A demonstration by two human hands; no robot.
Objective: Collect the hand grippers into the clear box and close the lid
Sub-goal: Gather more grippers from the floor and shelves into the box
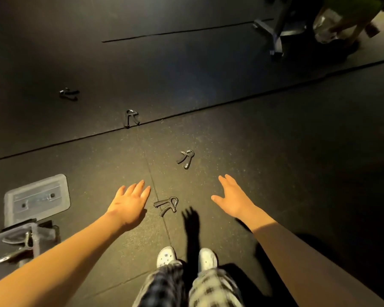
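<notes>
- Left hand: fingers straight and spread, holding nothing, above the floor just left of the nearest gripper.
- Right hand: also spread and empty, off to that gripper's right.
- The nearest gripper lies on a mat seam, ahead of the shoes and between the hands.
- Second gripper: farther out, beyond the fingertips.
- Third gripper: on the long diagonal seam.
- Far gripper: on the mat past that seam, toward the left.
- Box: near-left of the floor, uncovered, with grippers inside.
- Lid: flat on the floor just beyond the box.
</notes>
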